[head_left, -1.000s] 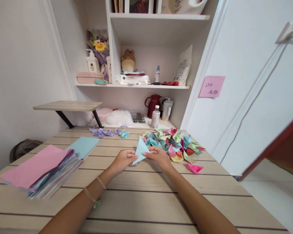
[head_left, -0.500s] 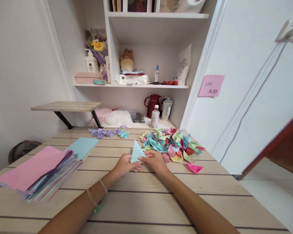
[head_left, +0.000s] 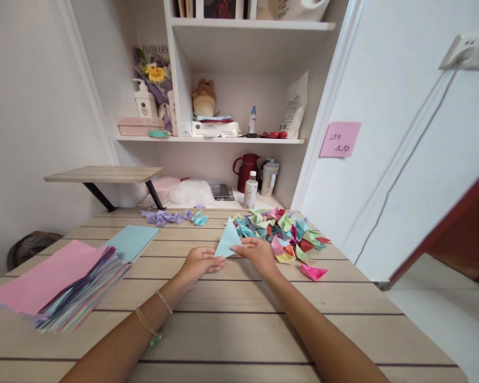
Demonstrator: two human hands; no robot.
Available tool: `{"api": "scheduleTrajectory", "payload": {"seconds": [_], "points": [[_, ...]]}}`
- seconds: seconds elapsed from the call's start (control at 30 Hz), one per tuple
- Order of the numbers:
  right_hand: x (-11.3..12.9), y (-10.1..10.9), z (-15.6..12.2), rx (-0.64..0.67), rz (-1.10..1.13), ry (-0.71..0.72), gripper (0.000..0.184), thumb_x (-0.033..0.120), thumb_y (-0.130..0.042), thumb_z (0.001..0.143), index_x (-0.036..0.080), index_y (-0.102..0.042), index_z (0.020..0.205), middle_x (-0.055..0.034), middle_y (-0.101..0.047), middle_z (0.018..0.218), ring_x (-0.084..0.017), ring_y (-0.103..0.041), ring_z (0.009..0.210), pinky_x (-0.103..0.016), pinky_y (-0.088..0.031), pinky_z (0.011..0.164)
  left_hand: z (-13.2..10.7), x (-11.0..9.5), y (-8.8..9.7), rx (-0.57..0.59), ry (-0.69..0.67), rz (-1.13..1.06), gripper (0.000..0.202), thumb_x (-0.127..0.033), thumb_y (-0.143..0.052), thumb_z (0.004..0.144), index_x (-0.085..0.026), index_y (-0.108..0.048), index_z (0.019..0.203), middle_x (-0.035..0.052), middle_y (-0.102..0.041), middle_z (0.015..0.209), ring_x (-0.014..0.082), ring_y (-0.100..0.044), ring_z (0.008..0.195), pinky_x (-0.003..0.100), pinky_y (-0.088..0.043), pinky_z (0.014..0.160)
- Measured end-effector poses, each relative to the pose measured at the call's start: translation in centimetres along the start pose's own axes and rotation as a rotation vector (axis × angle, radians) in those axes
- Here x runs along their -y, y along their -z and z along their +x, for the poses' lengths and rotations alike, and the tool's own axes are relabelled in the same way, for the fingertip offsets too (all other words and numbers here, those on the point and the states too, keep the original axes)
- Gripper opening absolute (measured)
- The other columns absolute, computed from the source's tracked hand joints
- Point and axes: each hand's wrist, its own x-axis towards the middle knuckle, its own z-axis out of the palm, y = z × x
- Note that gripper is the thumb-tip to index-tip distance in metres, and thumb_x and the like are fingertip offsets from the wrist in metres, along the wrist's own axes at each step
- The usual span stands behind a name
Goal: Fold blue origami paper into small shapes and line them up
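Note:
A light blue sheet of paper folded into a triangle [head_left: 226, 240] is held up just above the tabletop, point upward. My right hand [head_left: 257, 254] pinches its lower right side, thumb in front and fingers behind. At the lower left corner, my left hand [head_left: 203, 261] is closed with thumb and fingers on the paper's edge; the fingertips behind are partly hidden. Just beyond my right hand lies a heap of folded paper boats [head_left: 281, 231] in many colours. One bright pink paper boat [head_left: 314, 272] sits apart, nearer to me.
On the left are a thick stack of coloured paper [head_left: 56, 276] and a light blue paper pile [head_left: 132, 242]. Purple folded pieces [head_left: 163, 218] and a blue one [head_left: 199, 218] lie at the back. A small raised shelf [head_left: 104, 174] and a bottle [head_left: 250, 190] stand behind.
The paper triangle has tilted and turned slightly, its point leaning more to the right. My left hand has shifted left, towards its lower left corner. The whole view has moved slightly.

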Motion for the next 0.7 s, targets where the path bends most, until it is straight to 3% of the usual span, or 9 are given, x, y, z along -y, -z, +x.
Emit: {"api": "scheduleTrajectory", "payload": {"seconds": [0.1,0.3,0.5,0.57,0.7], "points": [[0.2,0.2,0.1,-0.028,0.043,0.002,0.039,0.032,-0.081,0.039,0.013,-0.062,0.067,-0.004,-0.067,0.06,-0.018,-0.063,0.055,-0.027,-0.052,0.056,0.2,0.1,0.3,-0.018,-0.005,-0.039,0.032,-0.022,-0.077,0.054,-0.008,-0.06,0.077,0.0129,-0.069,0.077,0.0191,-0.066,0.071,0.026,-0.054,0.069],[0.1,0.3,0.1,-0.017,0.111,-0.008,0.03,0.033,-0.078,0.049,0.014,-0.062,0.067,-0.0035,-0.067,0.061,-0.015,-0.063,0.055,-0.026,-0.053,0.058,0.2,0.1,0.5,0.079,-0.087,-0.153,0.034,-0.02,-0.073,0.061,-0.009,-0.06,0.091,0.0143,-0.067,0.09,0.0209,-0.065,0.083,0.029,-0.05,0.08],[-0.2,1.0,0.7,0.155,0.061,0.074,0.028,0.041,-0.07,0.06,0.017,-0.061,0.072,0.0014,-0.062,0.057,-0.01,-0.055,0.049,-0.022,-0.045,0.05,-0.4,-1.0,0.8,0.181,-0.119,-0.112,0.04,-0.026,-0.07,0.065,-0.009,-0.059,0.098,0.0146,-0.067,0.088,0.0202,-0.066,0.074,0.029,-0.052,0.068],[-0.3,1.1,0.8,0.218,0.019,0.119,0.03,0.045,-0.064,0.065,0.017,-0.06,0.074,0.0029,-0.057,0.053,-0.008,-0.049,0.046,-0.02,-0.039,0.045,-0.7,-1.3,0.9,0.222,-0.122,-0.135,0.042,-0.029,-0.068,0.067,-0.011,-0.057,0.103,0.0151,-0.065,0.096,0.0187,-0.065,0.072,0.028,-0.052,0.064],[-0.9,0.3,0.3,0.274,-0.054,0.107,0.034,0.048,-0.06,0.068,0.017,-0.059,0.08,0.0036,-0.054,0.051,-0.008,-0.046,0.043,-0.019,-0.036,0.041,-0.8,-1.2,0.5,0.197,-0.15,-0.133,0.054,-0.025,-0.071,0.062,-0.018,-0.052,0.112,0.0131,-0.059,0.11,0.0178,-0.064,0.075,0.023,-0.051,0.057]]}}
